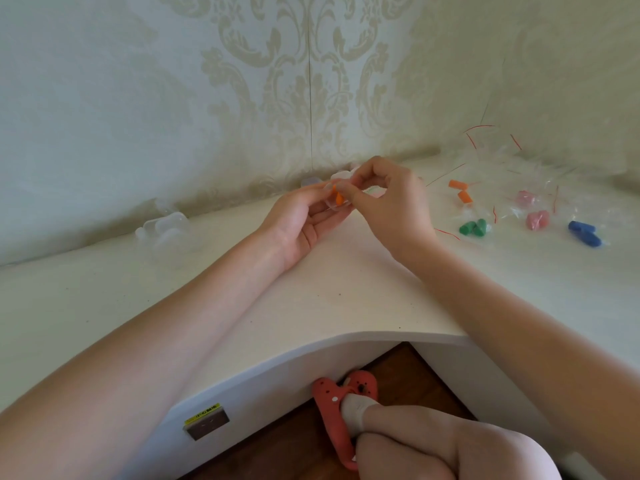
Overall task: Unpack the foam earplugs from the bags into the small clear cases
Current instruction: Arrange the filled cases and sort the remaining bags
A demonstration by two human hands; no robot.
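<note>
My left hand (304, 220) lies palm up above the white corner desk (346, 289), its fingers curled under a small clear case (337, 202) that I hold open, with an orange foam earplug (337, 195) sitting in it. My right hand (384, 199) comes in from the other side, thumb and forefinger pinched together on the case's rim just beside the earplug; whether they also touch the foam I cannot tell. To my right, on the desk, lie the bagged pairs: orange earplugs (460, 192), green earplugs (472, 227), pink earplugs (537, 219) and blue earplugs (585, 233), with a heap of crumpled clear bags (512, 164) edged in red behind them. To my left, near the wall, stands a cluster of empty clear cases (166, 230). Below the desk edge, my foot rests in a red slipper (332, 410).
</note>
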